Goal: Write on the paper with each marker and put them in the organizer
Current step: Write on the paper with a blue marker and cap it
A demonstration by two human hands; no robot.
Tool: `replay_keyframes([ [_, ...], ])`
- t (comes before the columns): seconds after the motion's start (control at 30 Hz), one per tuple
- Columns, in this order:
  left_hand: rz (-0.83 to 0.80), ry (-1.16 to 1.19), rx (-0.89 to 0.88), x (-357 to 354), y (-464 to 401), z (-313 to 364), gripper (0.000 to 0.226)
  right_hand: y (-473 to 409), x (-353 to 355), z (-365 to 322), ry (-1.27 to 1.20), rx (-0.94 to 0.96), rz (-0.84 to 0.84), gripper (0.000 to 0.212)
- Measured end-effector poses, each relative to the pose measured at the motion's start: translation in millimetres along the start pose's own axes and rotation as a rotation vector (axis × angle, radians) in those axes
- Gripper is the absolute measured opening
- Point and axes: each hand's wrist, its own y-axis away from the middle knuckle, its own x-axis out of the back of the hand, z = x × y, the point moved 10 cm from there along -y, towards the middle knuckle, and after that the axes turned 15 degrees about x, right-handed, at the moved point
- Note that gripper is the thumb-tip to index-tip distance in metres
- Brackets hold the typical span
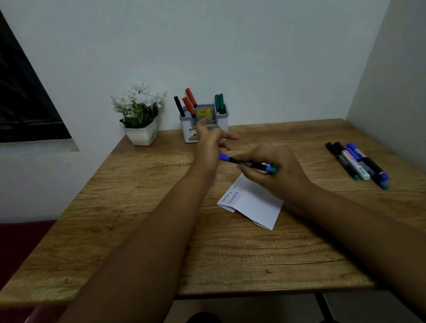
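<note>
Wooden desk (142,250) against a pale wall, and our right hand (273,173) hovers over the folded paper (255,203), fingers clamped on a marker (246,163) lying nearly level, blue cap pointing left. Our left hand (210,142) is raised before the organizer (220,122), fingers loosely apart and blurred. We count five markers standing in it — one black, two red, two green — with roughly four more (358,164) lying at the right.

Wood-grain surface (142,237) before me. On it: folded paper (255,203) mid-right, loose markers (358,164) far right, organizer (205,127) and flower pot (142,136) along back edge.
</note>
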Motion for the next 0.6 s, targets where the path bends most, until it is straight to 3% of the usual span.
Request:
replay_keyframes([
  [0.1,0.113,0.28,0.031,18.0,-2.9,-2.9,0.035,-3.5,-12.5,-18.5,0.113,0.164,-0.074,0.024],
  [0.27,0.137,0.371,0.041,21.0,-6.7,-1.7,0.019,-2.8,-18.7,-28.4,0.238,0.263,-0.087,0.024],
  [0.47,0.143,0.313,-0.079,26.7,-3.9,12.0,0.02,-7.9,-14.1,-14.2,-0.068,0.038,0.018,0.016],
  [0.53,0.195,0.275,-0.102,38.0,-3.9,14.2,0.014,-8.6,-23.4,-6.0,-0.208,-0.065,-0.034,0.019],
  [0.6,0.244,0.251,-0.132,51.9,-3.4,16.6,0.012,-3.3,-47.6,1.5,-0.553,-0.26,-0.145,0.032],
])
